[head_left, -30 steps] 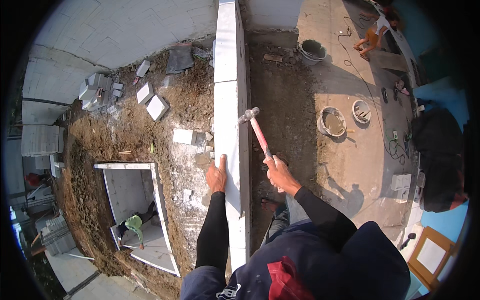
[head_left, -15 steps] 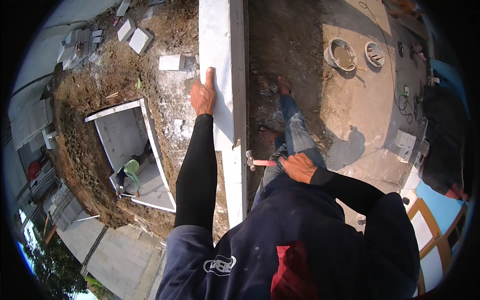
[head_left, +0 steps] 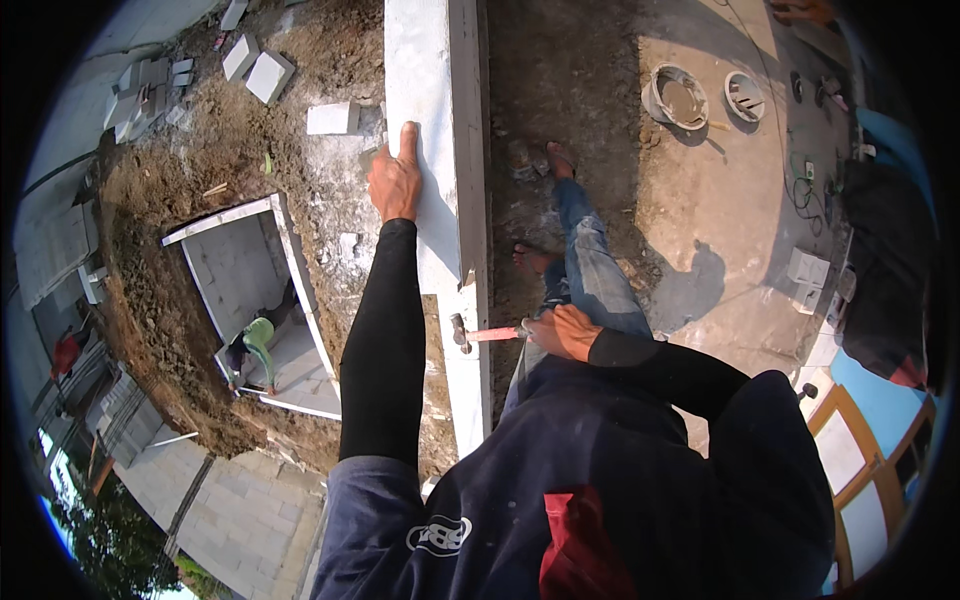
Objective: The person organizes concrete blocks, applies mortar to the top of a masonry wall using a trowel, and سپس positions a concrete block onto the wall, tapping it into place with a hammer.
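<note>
A long white block [head_left: 425, 110] lies along the top of a narrow white wall [head_left: 465, 375]. My left hand [head_left: 395, 185] grips the block's left edge, its thumb stretched along the top face and its other fingers mostly hidden. Closed around the end of a hammer's reddish handle is my right hand [head_left: 565, 332], at waist height. The hammer [head_left: 495, 334] points left, and its metal head appears over the wall top, just below the near end of the block. Whether the head touches the wall, I cannot tell.
On the left, a person in a green top [head_left: 258, 335] bends inside a block-lined pit [head_left: 288, 250]. Loose white blocks [head_left: 268, 78] lie on the soil beyond. To the right stand a bucket of grey mix [head_left: 680, 97] and a second bucket [head_left: 744, 97], near a cable.
My right hand and the hammer have moved left, bringing the hammer head over the wall top. The left hand keeps its hold on the block; the whole view has shifted slightly.
</note>
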`<state>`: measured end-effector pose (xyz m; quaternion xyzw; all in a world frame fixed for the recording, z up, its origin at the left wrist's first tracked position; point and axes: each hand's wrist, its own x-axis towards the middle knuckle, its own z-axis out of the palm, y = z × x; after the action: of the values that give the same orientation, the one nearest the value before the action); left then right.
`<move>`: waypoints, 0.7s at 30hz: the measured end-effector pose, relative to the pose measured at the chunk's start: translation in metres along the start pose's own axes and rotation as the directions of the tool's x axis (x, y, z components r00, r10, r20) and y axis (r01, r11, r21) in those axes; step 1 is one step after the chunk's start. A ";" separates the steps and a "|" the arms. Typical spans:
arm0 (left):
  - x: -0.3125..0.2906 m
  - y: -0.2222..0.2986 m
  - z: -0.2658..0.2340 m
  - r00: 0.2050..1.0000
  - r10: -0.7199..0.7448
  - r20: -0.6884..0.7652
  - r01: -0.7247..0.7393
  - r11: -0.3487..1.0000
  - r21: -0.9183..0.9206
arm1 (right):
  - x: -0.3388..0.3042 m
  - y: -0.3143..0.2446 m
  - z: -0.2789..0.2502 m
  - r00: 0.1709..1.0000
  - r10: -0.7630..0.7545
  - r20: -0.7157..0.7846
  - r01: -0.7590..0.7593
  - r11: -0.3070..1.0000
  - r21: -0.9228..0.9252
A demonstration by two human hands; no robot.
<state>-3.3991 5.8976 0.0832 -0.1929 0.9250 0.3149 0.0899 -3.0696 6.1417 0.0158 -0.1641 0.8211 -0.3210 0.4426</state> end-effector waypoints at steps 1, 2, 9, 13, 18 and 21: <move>0.000 -0.006 -0.004 1.000 0.004 -0.020 -0.004 1.000 0.000 | 0.005 -0.010 -0.015 0.997 -0.073 0.002 0.073 0.997 0.004; -0.001 -0.012 -0.007 0.999 0.008 -0.040 -0.008 1.000 0.000 | -0.001 -0.022 -0.028 0.994 0.015 -0.112 -0.020 0.999 -0.043; -0.002 0.005 -0.003 0.999 -0.021 -0.036 0.021 1.000 0.007 | -0.005 0.023 0.024 0.964 -0.178 -0.197 0.170 0.984 -0.054; -0.007 -0.012 -0.004 0.997 -0.046 -0.067 0.048 0.998 0.036 | -0.007 -0.059 -0.084 0.990 0.137 -0.027 -0.135 0.989 0.058; -0.008 0.005 0.000 1.000 -0.014 -0.014 0.013 0.999 -0.042 | -0.052 -0.028 -0.100 0.964 0.190 0.186 -0.203 0.978 0.057; 0.000 -0.031 -0.009 0.996 -0.027 -0.081 0.026 0.999 -0.020 | -0.066 -0.047 -0.157 0.803 0.392 0.450 -0.561 0.753 0.345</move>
<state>-3.3867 5.8693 0.0736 -0.2186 0.9222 0.3143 0.0546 -3.1645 6.2038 0.1516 0.1100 0.6422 -0.3464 0.6749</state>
